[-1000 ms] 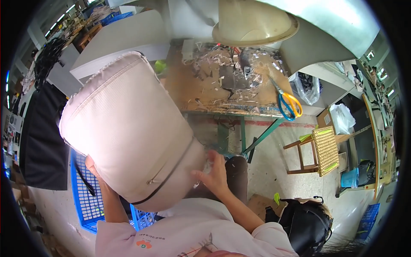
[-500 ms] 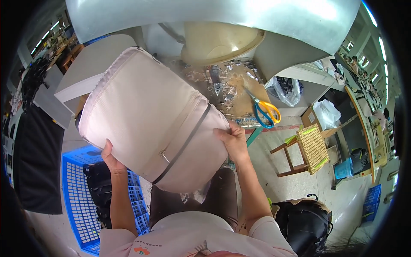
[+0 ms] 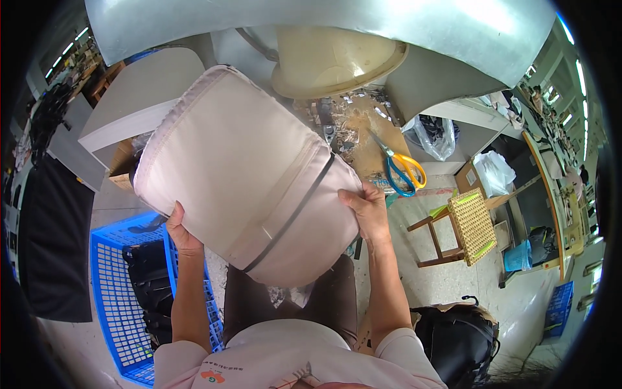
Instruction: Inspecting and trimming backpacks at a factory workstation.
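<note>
A large pale pinkish-beige sewn fabric bag piece (image 3: 227,149) hangs tilted in front of me, its far end leaning left. A dark strip crosses it near its rounded lower end, beside a seam and a small shiny spot. My left hand (image 3: 184,233) grips its left edge, thumb on the near face and fingers hidden behind. My right hand (image 3: 369,211) pinches the right edge below the dark strip's end, its fingers mostly behind the cloth. Past my right hand, scissors (image 3: 405,170) with one orange and one blue handle lie on a worn board (image 3: 363,133) littered with scraps.
A blue plastic basket (image 3: 107,292) with black items stands at my left. A black bag (image 3: 453,343) sits low at my right, with a woven-top stool (image 3: 472,227) farther out. A metal machine cover (image 3: 324,16) and a cream round-rimmed part (image 3: 337,61) overhang the board.
Both hands have shifted the fabric bag piece slightly to the right. It is still held by both edges, and the shiny spot near the strip looks different.
</note>
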Demonstrator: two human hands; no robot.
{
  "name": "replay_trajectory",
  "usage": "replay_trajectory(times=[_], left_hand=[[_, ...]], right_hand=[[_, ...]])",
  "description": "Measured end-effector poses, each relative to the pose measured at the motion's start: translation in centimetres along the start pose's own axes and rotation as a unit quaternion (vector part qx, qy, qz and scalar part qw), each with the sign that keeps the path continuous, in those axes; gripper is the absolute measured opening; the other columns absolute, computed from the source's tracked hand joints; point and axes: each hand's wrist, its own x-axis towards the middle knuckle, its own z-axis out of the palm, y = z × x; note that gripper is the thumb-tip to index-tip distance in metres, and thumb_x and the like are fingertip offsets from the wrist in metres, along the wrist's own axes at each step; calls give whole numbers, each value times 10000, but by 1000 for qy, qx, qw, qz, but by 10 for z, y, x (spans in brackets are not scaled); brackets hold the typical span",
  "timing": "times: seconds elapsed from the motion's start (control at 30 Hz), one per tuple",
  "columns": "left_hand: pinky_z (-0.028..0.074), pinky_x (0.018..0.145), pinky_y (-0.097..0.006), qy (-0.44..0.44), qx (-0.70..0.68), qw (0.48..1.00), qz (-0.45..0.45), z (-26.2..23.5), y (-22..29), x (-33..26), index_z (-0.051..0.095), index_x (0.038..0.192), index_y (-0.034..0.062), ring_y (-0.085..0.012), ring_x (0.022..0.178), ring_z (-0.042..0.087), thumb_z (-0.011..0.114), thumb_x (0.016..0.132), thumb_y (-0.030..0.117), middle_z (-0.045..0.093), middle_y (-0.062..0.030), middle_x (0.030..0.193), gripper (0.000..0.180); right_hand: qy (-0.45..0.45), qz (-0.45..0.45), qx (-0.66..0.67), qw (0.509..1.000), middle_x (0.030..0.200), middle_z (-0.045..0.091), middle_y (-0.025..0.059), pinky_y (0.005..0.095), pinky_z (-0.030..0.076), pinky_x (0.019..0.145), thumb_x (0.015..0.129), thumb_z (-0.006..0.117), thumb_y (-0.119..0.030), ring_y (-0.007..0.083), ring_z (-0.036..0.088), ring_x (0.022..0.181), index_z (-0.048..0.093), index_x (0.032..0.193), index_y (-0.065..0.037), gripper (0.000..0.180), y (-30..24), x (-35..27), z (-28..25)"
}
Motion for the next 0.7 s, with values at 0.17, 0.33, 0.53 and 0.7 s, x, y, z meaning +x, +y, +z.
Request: replay_trajectory(times=[0.17,0.33,0.53,0.7], left_hand=[[381,923,-426,-1,-3,1000,-14,1,-4,-10,358,1212,-50,-295,1053,486,561,788,163,479,-176,1172,517],[377,926,-432,11,-8,1000,4,6,-1,-14,362,1212,-46,-304,1052,488,560,784,166,476,-179,1176,518],[380,922,-427,23,-7,1000,11,19,-1,-19,372,1207,-42,-299,1049,492,572,775,167,481,-171,1174,520],[388,911,-425,29,15,999,11,12,-8,-25,380,1208,-29,-299,1039,498,574,772,203,490,-160,1167,530]], right_hand=[[12,9,4,1000,626,558,-38,161,350,479,701,601,35,8,448,524,578,738,-30,78,4,-6,-7],[-14,28,-12,999,627,561,-31,164,352,479,700,607,31,14,451,521,590,761,-26,85,6,7,-8],[-28,33,4,999,655,586,-11,174,398,509,695,616,34,30,492,548,606,812,-14,128,-2,9,-6],[-10,33,15,999,684,598,0,184,421,531,690,609,51,38,510,568,603,813,-11,138,-3,-4,-14]])
